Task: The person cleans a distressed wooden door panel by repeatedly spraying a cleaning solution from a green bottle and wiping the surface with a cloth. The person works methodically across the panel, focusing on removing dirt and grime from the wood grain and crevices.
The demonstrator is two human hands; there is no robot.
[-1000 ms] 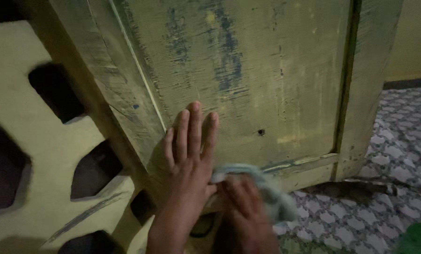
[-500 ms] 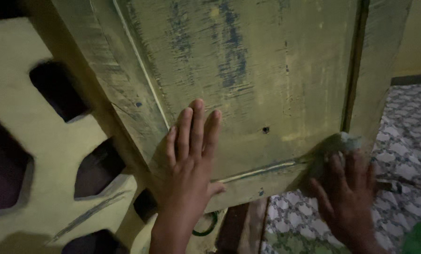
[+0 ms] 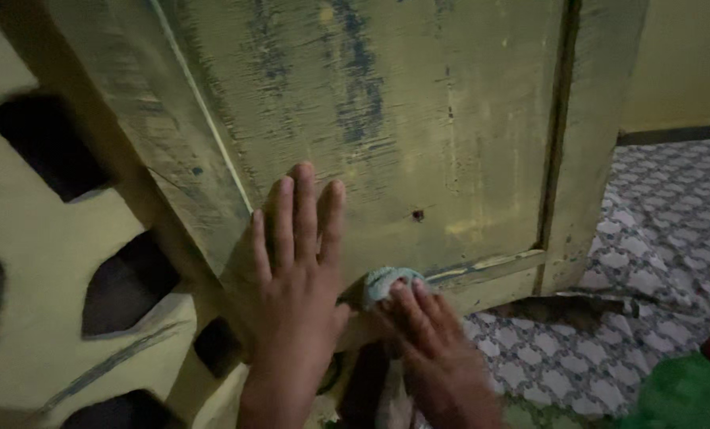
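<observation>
two hands on door, right hand (cloth) back left

A patterned floor, tiled in pale shapes with dark outlines, is stretching away to the right under dim light. A worn yellow wooden door is standing over it, its bottom edge hanging just above the tiles. A green object is sitting on the floor at the lower right corner.
</observation>
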